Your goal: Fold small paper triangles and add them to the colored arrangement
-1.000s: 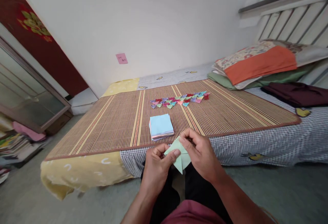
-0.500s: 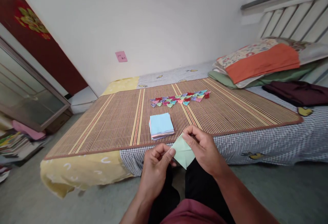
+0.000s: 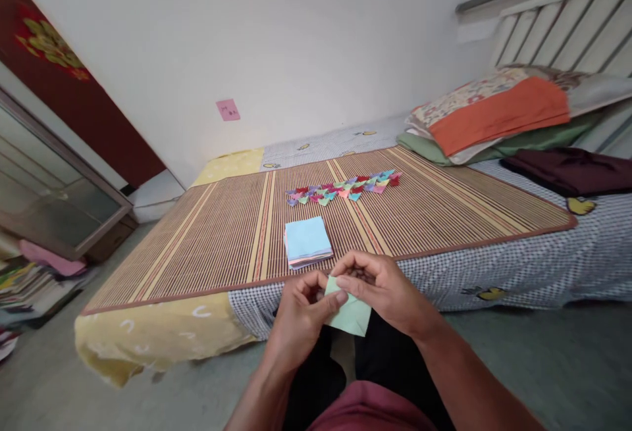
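A light green sheet of folding paper (image 3: 351,318), with crease lines on it, is held over my lap just in front of the bed edge. My left hand (image 3: 307,309) pinches its left edge between thumb and fingers. My right hand (image 3: 378,286) grips the top edge, its thumb lying close to the left thumb. Fingers partly hide the upper part of the paper. Beyond my hands a stack of square coloured paper (image 3: 309,239), light blue on top, lies on the mat. Farther back are rows of small folded paper pieces (image 3: 343,187) in many colours.
A striped bamboo mat (image 3: 207,240) covers much of the bed. Folded bedding with an orange band (image 3: 503,115) and a dark maroon cloth (image 3: 567,171) lie at the right. Books (image 3: 34,289) are piled at the far left.
The green paper has turned from a diamond to a squarer position and sits slightly lower. My right hand has moved left, bringing its fingers close to my left hand.
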